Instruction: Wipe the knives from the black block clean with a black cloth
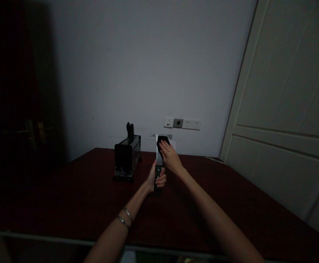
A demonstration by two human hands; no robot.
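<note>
My left hand [159, 178] is wrapped round the black riveted handle of a cleaver [159, 157], whose broad metal blade points up. Against the blade's face, my right hand [170, 155] presses a dark, flat piece that looks like a black cloth [162, 139]. The fingers of that hand lie stretched over the cloth, which hides much of the blade. To the left, apart from both hands, stands a dark knife block [123, 159] with shiny edges. Black handles [130, 130] stick up from its top.
The dark red table [79, 204] runs back to a pale wall [148, 65]. Switches and sockets [191, 124] sit low on the wall behind the cleaver. A white panelled door [282, 109] borders the right side. The room is dim, with a dark door at far left.
</note>
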